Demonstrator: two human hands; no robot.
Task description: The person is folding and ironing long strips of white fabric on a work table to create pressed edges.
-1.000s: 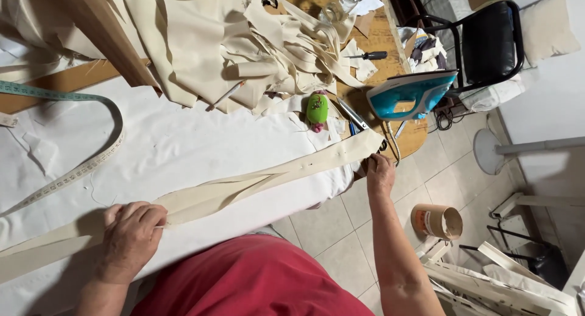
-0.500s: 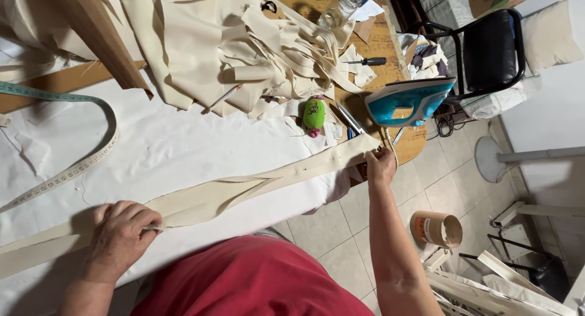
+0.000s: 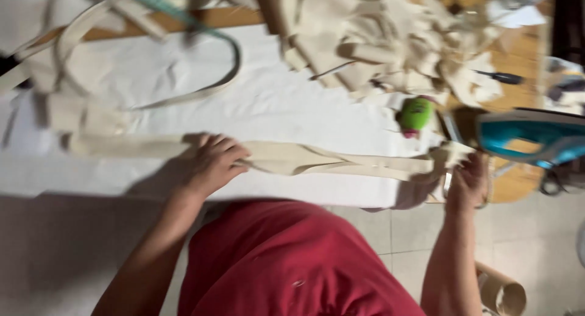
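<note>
**Strip held flat across the pressing cloth**

Desk [image 3: 183,20]: wood shows only along the far edge, beyond my left hand; the rest lies under a white pressing cloth [image 3: 286,109], wrinkled, reaching from past my left hand to just short of my right.

Heap of cream offcuts [image 3: 378,42]: far side, between my hands and beyond them. Blurred; single pieces hard to tell apart.

Cream fabric strip [image 3: 341,162]: runs under my left hand and on to my right, lying on the cloth, folded along part of its length.

Iron [image 3: 536,136], teal: just beyond my right hand, seemingly at the desk's end.

Left hand [image 3: 210,163]: palm down, fingers curled narrow, pressing the strip to the cloth.

Right hand [image 3: 466,182]: closed around the strip's end at the desk's edge.

Green rounded object [image 3: 416,115]: just beyond the strip, nearer my right hand.

Step, as I judge it: tensioning and smoothing the strip. Next calls for even tension, both ends pinned.
</note>
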